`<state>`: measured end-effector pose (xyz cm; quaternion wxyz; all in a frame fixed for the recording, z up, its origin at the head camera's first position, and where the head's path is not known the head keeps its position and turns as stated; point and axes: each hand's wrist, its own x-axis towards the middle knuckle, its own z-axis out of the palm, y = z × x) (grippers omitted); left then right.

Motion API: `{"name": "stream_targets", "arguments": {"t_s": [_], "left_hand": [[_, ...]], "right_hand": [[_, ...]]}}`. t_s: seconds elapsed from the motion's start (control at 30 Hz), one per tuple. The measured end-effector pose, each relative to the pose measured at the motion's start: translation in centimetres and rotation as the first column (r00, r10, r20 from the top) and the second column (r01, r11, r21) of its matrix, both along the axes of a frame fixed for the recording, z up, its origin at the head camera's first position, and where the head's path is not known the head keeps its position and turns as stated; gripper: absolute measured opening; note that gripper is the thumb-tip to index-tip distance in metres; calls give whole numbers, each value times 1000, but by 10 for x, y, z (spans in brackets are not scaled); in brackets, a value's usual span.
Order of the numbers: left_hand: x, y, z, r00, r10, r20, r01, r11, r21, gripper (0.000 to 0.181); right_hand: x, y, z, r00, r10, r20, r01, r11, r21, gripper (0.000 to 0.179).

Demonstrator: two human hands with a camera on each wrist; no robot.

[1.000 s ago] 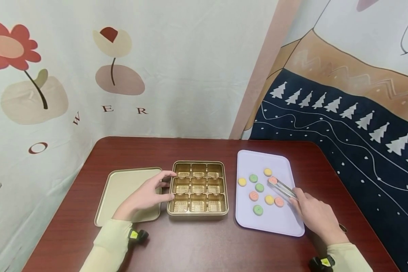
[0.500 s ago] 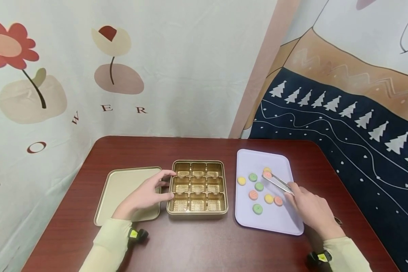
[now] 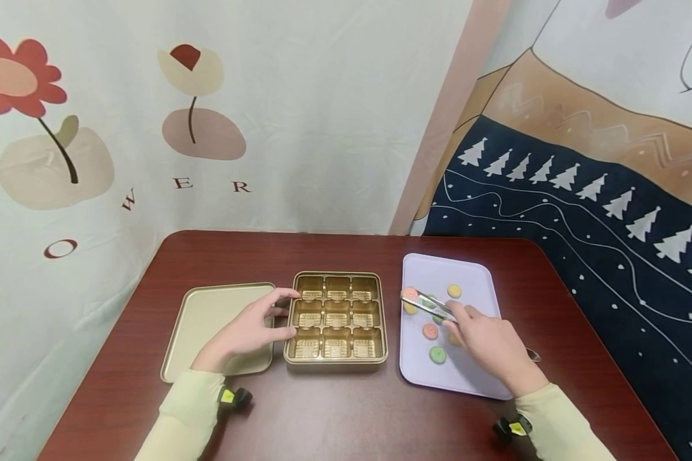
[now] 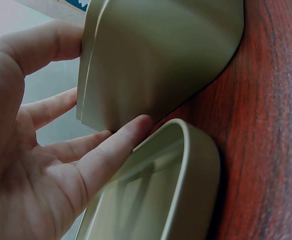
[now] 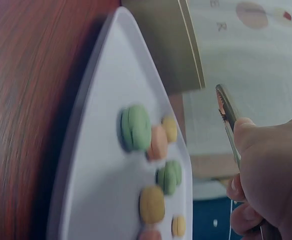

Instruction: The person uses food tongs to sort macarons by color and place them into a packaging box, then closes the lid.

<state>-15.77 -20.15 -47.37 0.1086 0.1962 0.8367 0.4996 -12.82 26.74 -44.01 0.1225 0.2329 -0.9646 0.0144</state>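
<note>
My right hand point(image 3: 493, 346) grips metal tongs point(image 3: 435, 308), which pinch a pink macaron point(image 3: 409, 292) above the left edge of the lilac tray point(image 3: 427, 376). In the right wrist view the tongs point(image 5: 230, 112) rise over the tray, a bit of pink between their toothed tips. My left hand point(image 3: 248, 330) rests at the left side of a square gold tin point(image 3: 337, 362) with a grid of gold compartments. The left wrist view has my spread fingertips against the tin's wall point(image 4: 156, 55). No macarons show in the compartments.
A shallow gold lid point(image 3: 207, 320) lies left of the tin, partly under my left forearm. Several green, yellow and pink macarons lie on the tray, among them a green one point(image 3: 437, 355) and a yellow one point(image 3: 454, 291). The brown table point(image 3: 334, 410) meets a printed curtain behind.
My right hand has lifted the pink macaron with the tongs and carried it left across the tray to its left edge. My left hand and the tin have stayed put.
</note>
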Motion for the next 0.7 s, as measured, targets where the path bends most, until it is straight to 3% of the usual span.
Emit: {"name": "stream_targets", "arguments": {"t_s": [0.2, 0.37, 0.7], "left_hand": [[0, 1, 1, 1000, 8, 5, -8, 1000, -4, 66], [0, 1, 1, 1000, 2, -3, -2, 1000, -11, 66], [1, 0, 2, 1000, 5, 4, -4, 1000, -16, 66]], "right_hand": [[-3, -30, -1, 992, 107, -70, -108, 994, -18, 43], [-2, -53, -2, 957, 220, -190, -220, 975, 21, 35], [-1, -95, -1, 917, 329, -225, -323, 944, 64, 35]]}}
